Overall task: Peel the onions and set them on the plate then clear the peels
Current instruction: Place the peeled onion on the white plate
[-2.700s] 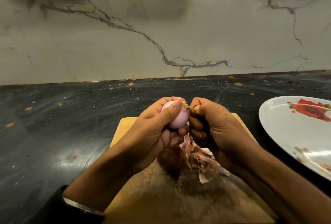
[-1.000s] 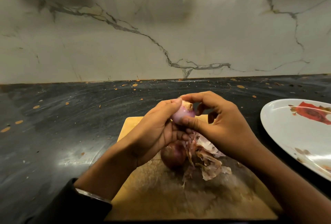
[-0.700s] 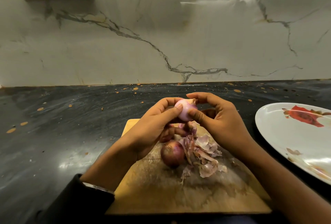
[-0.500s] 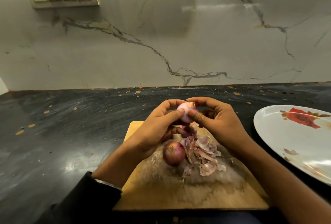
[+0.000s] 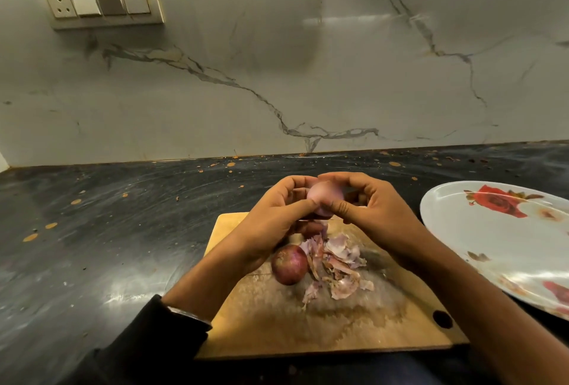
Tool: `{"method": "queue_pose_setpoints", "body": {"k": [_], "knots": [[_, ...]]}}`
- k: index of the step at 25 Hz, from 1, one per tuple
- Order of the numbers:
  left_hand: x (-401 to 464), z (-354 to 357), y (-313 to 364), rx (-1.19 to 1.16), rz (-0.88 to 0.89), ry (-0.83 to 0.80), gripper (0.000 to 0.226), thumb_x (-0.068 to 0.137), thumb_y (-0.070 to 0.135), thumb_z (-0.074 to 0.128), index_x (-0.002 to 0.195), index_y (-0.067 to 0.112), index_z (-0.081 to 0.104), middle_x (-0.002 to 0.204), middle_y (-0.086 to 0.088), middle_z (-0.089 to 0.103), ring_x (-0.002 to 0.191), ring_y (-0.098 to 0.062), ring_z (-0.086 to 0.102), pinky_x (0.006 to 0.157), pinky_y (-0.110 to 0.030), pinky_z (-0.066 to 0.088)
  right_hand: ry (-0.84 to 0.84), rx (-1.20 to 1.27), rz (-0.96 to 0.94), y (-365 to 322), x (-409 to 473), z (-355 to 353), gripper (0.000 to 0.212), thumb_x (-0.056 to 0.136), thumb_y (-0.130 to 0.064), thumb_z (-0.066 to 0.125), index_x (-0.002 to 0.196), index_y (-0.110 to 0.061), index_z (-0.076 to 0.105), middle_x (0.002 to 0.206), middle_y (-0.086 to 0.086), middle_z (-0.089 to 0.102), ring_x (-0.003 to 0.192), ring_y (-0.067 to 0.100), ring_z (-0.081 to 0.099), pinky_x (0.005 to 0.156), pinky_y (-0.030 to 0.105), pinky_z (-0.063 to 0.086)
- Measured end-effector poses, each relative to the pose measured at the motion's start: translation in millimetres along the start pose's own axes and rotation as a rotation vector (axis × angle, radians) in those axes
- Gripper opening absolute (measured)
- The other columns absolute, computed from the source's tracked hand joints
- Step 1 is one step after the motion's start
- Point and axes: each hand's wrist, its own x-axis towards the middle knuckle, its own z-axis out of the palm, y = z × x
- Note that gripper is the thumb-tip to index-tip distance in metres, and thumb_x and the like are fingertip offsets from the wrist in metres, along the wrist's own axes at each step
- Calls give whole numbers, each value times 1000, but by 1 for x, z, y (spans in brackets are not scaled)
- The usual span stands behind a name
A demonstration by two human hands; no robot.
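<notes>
Marble wall backed the dark tabletop (image 5: 123,230). Above the cutting board (image 5: 323,323), left hand (image 5: 277,218) and right hand (image 5: 369,215) both pinched the peeled onion (image 5: 326,196); checking for leftover skin before moving to the plate (image 5: 492,240) seemed wise.

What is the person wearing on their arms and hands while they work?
Both hands are bare, with no gloves or rings that can be made out. The left hand comes out of a dark sleeve pushed back above the wrist, with a metallic band, perhaps a watch or bangle, at its edge. The right hand and its forearm are uncovered as far as the picture shows.
</notes>
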Motion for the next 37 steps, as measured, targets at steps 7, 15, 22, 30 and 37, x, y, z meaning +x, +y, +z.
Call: {"method": "queue_pose_setpoints", "body": {"k": [7,15,22,30,37], "knots": [[25,36,13,330,115,-93,27,94,16,65,121,17,59,103,-3,73,93,-18,69,76,-31,56,49,-112,44,-5,-25,-55,50,80,-31,80,128,-31,65,121,-9,67,108,9,66,89,30,59],[68,122,-3,481,126,-245,27,94,15,66,120,17,57,102,0,73,91,-17,71,75,-30,61,120,-286,194,15,-62,-132,45,79,-36,82,122,-35,67,115,-14,69,91,8,71,71,29,62],[116,180,-12,685,155,-307,36,91,14,70,124,16,56,116,2,65,85,-14,71,74,-29,61,195,-458,263,37,-65,-180,42,80,-35,82,118,-25,70,109,-11,70,95,7,65,80,25,55],[152,194,-25,836,160,-306,38,88,12,72,124,12,59,114,-4,66,89,-16,69,76,-33,61,216,-518,305,71,-45,-193,47,79,-26,85,122,-15,68,113,-4,69,102,14,64,75,20,47],[160,195,-31,849,121,-309,35,91,17,70,124,15,58,117,-6,64,98,-18,65,83,-37,59,206,-520,316,80,-39,-193,45,83,-21,81,125,-14,67,114,-4,68,102,14,64,87,32,57]]}}
